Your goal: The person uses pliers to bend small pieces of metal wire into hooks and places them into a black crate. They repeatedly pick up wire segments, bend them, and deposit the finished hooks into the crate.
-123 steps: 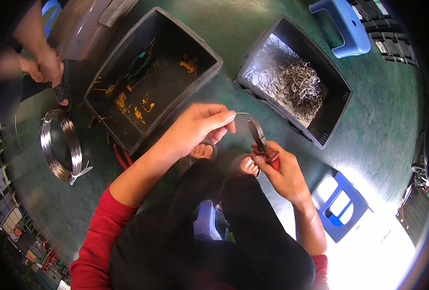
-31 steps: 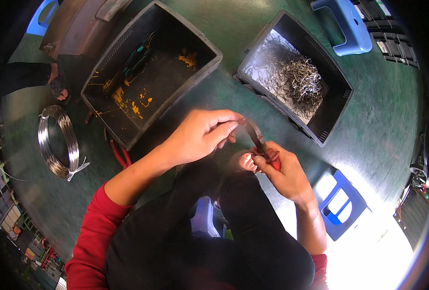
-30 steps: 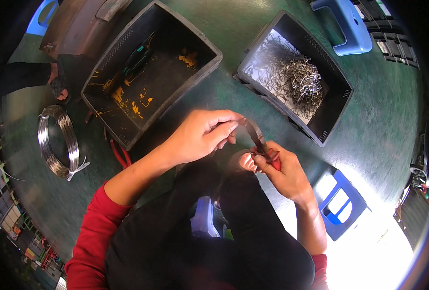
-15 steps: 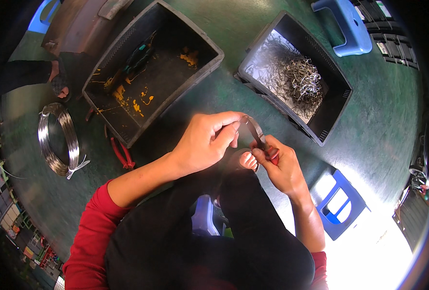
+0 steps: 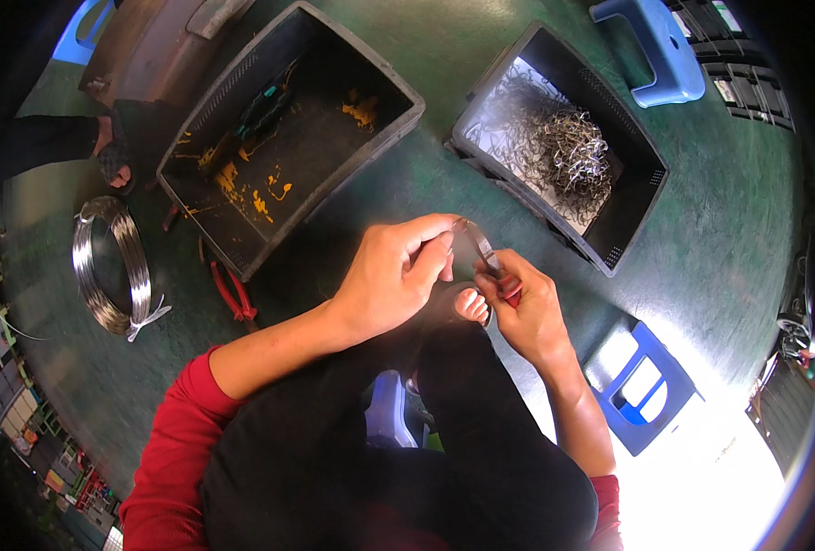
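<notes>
My right hand is wrapped round the red handles of a pair of pliers, whose dark metal head reaches up and left. At the tip of that head, my left hand is closed in a pinch between thumb and forefinger. Whatever sits in that pinch is too small to make out. Both hands are held above my bare toes and dark trouser legs. Ahead and to the right, a pile of bent metal wire pieces lies in a black crate with a pale lining.
Another black crate, stained orange-yellow, stands ahead on the left. Beside it are a coil of metal wire and a red-handled tool on the green floor. Blue stools stand far right and near right. Another person's foot shows at left.
The pliers and my right hand have shifted slightly up and left, and the pliers' head has turned a little. My left hand has barely moved.
</notes>
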Tool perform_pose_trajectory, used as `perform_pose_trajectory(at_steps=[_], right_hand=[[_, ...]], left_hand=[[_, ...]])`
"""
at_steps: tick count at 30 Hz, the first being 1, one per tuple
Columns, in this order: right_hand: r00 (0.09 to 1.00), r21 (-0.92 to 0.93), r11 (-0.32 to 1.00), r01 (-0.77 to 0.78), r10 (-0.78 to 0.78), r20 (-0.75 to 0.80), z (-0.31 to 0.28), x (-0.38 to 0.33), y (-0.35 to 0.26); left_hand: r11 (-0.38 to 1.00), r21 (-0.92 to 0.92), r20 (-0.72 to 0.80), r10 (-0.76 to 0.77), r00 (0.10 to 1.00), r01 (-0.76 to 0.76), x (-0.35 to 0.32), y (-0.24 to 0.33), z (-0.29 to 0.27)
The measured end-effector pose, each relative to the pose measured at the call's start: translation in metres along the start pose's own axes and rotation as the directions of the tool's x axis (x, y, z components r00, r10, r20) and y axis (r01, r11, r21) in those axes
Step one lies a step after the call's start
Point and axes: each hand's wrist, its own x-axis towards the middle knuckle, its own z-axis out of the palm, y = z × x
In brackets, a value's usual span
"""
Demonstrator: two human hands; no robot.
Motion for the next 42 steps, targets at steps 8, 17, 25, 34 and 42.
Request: perform_pose_trajectory(at_steps=[8, 17, 25, 34, 42], right_hand=[[0.895, 0.46, 0.826, -0.325, 0.112, 0.431, -0.018, 0.014, 0.022], [0.87, 0.466, 0.829, -0.311, 0.05, 0.491, -0.019, 0.011, 0.024], [0.996, 0.028, 1.0, 0.0, -0.003, 0.084, -0.014, 0.002, 0.02], [0.969, -0.329, 0.936, 0.125, -0.186, -0.163, 0.0, 0.002, 0.015], [0.97, -0.299, 0.947, 0.116, -0.173, -0.171, -0.001, 0.002, 0.014]], left_hand=[[0.965, -0.226, 0.171, -0.096, 0.981, 0.134, 0.017, 0.007, -0.015], [0.975, -0.194, 0.181, -0.076, 0.981, 0.111, 0.034, 0.008, -0.031], [0.86, -0.487, 0.037, -0.157, 0.987, 0.155, 0.04, -0.005, -0.035], [0.728, -0.646, 0.064, -0.247, 0.967, 0.228, 0.036, -0.012, -0.028], [0.73, -0.63, 0.08, -0.28, 0.957, 0.266, 0.032, -0.008, -0.02]])
